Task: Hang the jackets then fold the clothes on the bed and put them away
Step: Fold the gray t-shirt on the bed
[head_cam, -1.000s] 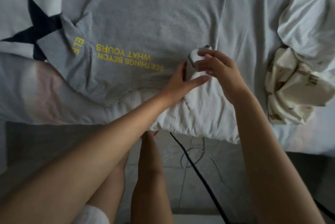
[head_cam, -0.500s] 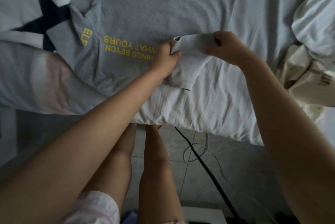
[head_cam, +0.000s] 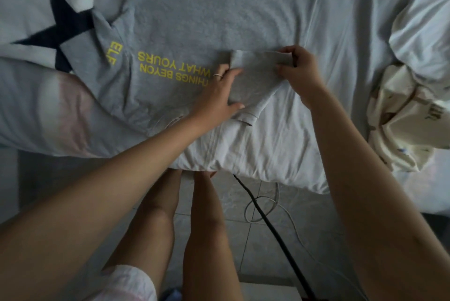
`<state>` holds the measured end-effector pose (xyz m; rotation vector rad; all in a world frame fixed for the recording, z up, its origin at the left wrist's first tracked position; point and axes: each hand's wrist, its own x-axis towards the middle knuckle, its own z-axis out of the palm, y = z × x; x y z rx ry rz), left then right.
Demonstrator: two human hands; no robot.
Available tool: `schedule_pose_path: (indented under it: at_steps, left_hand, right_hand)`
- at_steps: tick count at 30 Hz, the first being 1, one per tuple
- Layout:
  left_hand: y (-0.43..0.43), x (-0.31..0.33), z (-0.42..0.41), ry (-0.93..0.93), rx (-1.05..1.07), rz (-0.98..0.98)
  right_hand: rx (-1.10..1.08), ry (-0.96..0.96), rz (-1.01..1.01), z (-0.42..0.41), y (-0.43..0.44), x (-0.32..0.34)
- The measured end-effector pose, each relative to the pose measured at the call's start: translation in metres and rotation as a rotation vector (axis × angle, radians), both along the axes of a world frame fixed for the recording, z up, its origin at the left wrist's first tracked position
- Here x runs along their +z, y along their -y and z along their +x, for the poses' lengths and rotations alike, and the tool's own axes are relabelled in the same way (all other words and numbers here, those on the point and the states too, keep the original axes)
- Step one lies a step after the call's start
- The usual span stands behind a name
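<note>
Grey T-shirt (head_cam: 207, 8) spread flat on bed (head_cam: 267, 149), yellow lettering facing up. Sleeve (head_cam: 255, 76) folded inward between both hands. Left hand (head_cam: 219, 96) pressing flat on sleeve's left edge; right hand (head_cam: 299, 71) pinching its upper right corner. Cream garment (head_cam: 401, 118) crumpled well right.

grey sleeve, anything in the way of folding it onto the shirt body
Nothing visible. The grey sleeve is already pinched by the right hand and pressed by the left hand, and the grey t-shirt body beyond it lies bare. The cream garment sits apart, off to the right.
</note>
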<state>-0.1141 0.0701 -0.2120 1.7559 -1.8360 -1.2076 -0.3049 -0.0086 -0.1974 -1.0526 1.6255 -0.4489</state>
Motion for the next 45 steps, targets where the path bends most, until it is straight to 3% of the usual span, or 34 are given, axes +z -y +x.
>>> schedule_pose_path:
  at_steps: [4,7,12,15,18,21,25,31,34,36,41,43,45]
  left_hand:
    - [-0.003,0.000,-0.004,0.044,0.002,-0.034]
    - [-0.005,0.001,-0.007,0.067,-0.006,-0.052]
    - [-0.004,-0.005,-0.002,-0.005,0.022,-0.099]
    - [-0.003,-0.011,0.007,0.114,-0.002,-0.207]
    - [-0.004,-0.008,0.012,0.357,-0.124,-0.243]
    - [-0.006,-0.012,0.023,0.521,-0.360,-0.224]
    - [0.004,-0.015,0.036,0.597,-0.438,-0.160]
    - [0.010,-0.011,0.034,0.598,-0.442,-0.119]
    - [0.009,-0.009,0.035,0.582,-0.445,-0.120]
    - [0.010,-0.009,0.036,0.575,-0.445,-0.109]
    - [0.013,-0.006,0.041,0.553,-0.528,-0.071]
    - [0.012,0.002,0.043,0.477,-0.467,-0.069]
    - [0.005,0.008,0.065,0.393,-0.243,-0.068]
  right_hand:
    - [-0.201,0.017,-0.048,0.009,-0.005,-0.001]
    - [-0.219,-0.183,-0.200,0.020,-0.014,-0.002]
    - [0.113,-0.723,-0.636,0.038,-0.047,0.003]
    - [0.501,-0.718,-0.793,0.036,-0.066,-0.007]
    - [0.761,-0.734,-0.548,0.026,-0.085,-0.020]
    - [0.800,-0.847,-0.424,0.019,-0.081,-0.023]
    - [0.807,-0.933,-0.246,0.006,-0.052,-0.016]
    - [0.740,-1.012,-0.209,0.030,-0.053,-0.003]
    - [0.800,-0.941,-0.314,0.047,-0.071,-0.001]
    - [0.820,-0.894,-0.271,0.047,-0.081,-0.008]
    - [0.628,-0.861,-0.180,0.060,-0.085,-0.005]
    - [0.545,-0.812,-0.240,0.078,-0.087,0.003]
    - [0.493,-0.707,-0.336,0.109,-0.089,0.011]
